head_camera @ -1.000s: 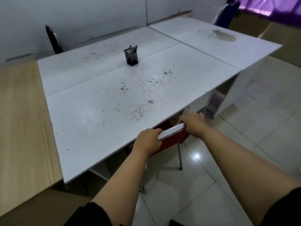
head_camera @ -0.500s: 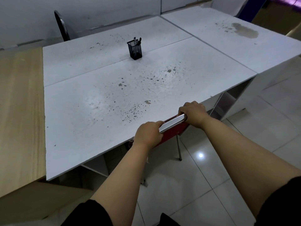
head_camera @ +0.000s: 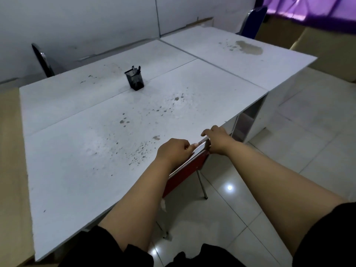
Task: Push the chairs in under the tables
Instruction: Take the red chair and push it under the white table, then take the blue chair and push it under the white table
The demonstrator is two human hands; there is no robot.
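Both hands grip the chrome top rail of the red chair — left hand and right hand closed around it, at the white surface edge.

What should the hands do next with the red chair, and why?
Probably let go of it. The red chair has its backrest right at the edge of the white table, so it looks pushed in about as far as it goes. The left hand and the right hand are both on its top rail, right at the table edge.
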